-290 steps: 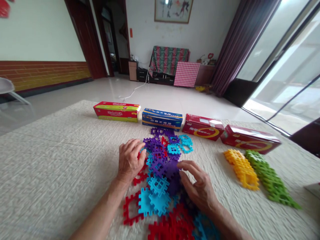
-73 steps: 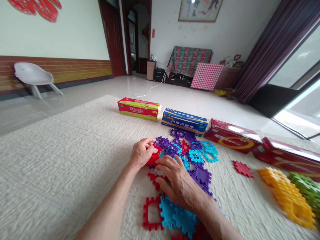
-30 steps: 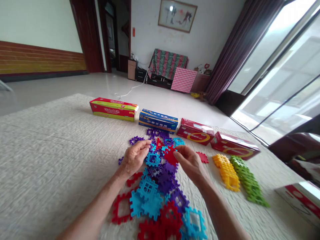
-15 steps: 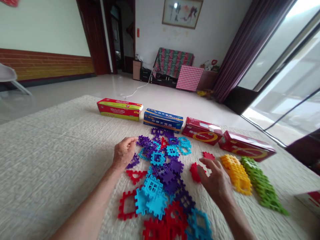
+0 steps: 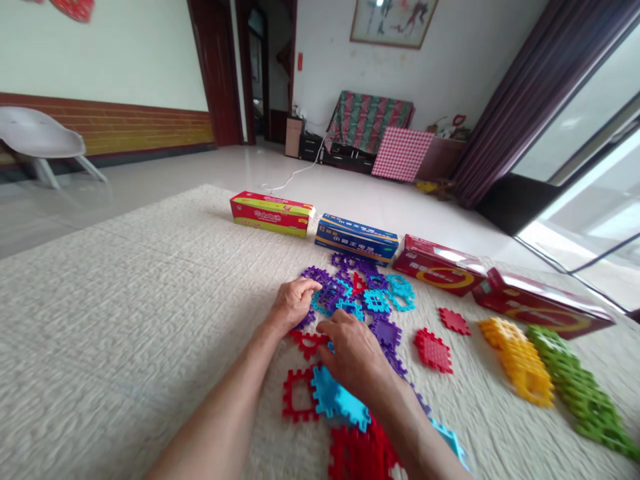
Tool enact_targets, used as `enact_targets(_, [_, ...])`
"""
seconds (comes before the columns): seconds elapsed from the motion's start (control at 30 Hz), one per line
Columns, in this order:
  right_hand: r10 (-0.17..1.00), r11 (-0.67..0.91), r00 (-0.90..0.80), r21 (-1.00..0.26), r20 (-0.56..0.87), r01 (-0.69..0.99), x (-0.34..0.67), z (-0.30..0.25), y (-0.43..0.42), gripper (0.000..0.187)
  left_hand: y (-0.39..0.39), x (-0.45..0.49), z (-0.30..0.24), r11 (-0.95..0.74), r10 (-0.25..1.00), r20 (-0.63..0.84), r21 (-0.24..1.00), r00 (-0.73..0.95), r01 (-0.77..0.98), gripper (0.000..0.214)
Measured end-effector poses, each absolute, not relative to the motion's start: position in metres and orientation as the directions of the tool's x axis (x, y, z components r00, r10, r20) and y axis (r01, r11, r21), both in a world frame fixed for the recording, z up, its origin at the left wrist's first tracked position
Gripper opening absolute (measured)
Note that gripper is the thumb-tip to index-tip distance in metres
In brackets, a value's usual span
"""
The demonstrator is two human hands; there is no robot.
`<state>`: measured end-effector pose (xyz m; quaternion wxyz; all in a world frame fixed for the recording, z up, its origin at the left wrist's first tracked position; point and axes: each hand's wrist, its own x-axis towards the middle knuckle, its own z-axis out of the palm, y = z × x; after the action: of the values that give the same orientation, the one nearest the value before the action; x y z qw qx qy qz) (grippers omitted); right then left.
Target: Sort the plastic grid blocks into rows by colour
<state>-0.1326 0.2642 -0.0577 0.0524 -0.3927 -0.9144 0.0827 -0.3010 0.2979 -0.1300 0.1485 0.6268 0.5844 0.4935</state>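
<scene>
My left hand [image 5: 294, 303] is at the left edge of a loose pile, its fingers curled together against a purple toothed plastic tile [image 5: 316, 274]. Whether it grips that tile or only touches it, I cannot tell. My right hand [image 5: 353, 347] reaches over the middle of the pile, palm down, thumb and index finger apart. Just left of its fingertips lies a red triangular tile [image 5: 306, 342]. Light blue tiles [image 5: 353, 405] show below the hand, and a red square frame tile [image 5: 299, 396] lies beside them. The right hand and forearm hide part of the pile.
Flat red tiles [image 5: 434, 351], a yellow row [image 5: 517, 360] and a green row [image 5: 583, 387] lie at right. Along the mat's far side stand a red-and-yellow box [image 5: 273, 217], a blue box [image 5: 356, 240] and two dark red boxes [image 5: 440, 263]. A white chair [image 5: 43, 137] is at far left.
My right hand has moved left from the red tiles to above the middle of the pile. The view has turned left. My left hand stays by the purple tiles.
</scene>
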Motion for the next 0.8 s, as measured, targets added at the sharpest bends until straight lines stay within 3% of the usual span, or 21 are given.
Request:
enact_targets(0.13, [0.751, 0.647, -0.658, -0.144, -0.049, 0.749, -0.141, -0.062, 0.264, 0.017, 0.298, -0.296, -0.129, -0.298, 0.9, 0.415, 0.809, -0.131, 0.507, 0.033])
enact_targets(0.23, [0.759, 0.641, -0.651, -0.161, -0.016, 0.751, -0.14, -0.066, 0.264, 0.017, 0.3, -0.292, -0.128, -0.305, 0.91, 0.396, 0.841, -0.123, 0.447, 0.031])
enact_targets(0.47, [0.736, 0.637, -0.654, -0.503, 0.172, 0.584, -0.111, -0.063, 0.278, 0.023, 0.302, -0.293, -0.126, -0.23, 0.936, 0.293, 0.929, -0.195, 0.291, 0.031])
enact_targets(0.57, [0.739, 0.631, -0.629, -0.576, 0.243, 0.519, -0.095, -0.056, 0.287, 0.02, 0.299, -0.29, -0.119, -0.226, 0.935, 0.289, 0.933, -0.206, 0.281, 0.03])
enact_targets(0.67, [0.791, 0.596, -0.531, -0.581, 0.306, 0.554, -0.072, -0.053, 0.29, 0.015, 0.294, -0.278, -0.109, -0.332, 0.899, 0.421, 0.838, -0.124, 0.433, 0.026])
enact_targets(0.8, [0.836, 0.513, -0.258, -0.522, 0.484, 0.682, -0.027, -0.066, 0.283, 0.019, 0.285, -0.253, -0.102, -0.47, 0.851, 0.509, 0.622, 0.132, 0.626, 0.031])
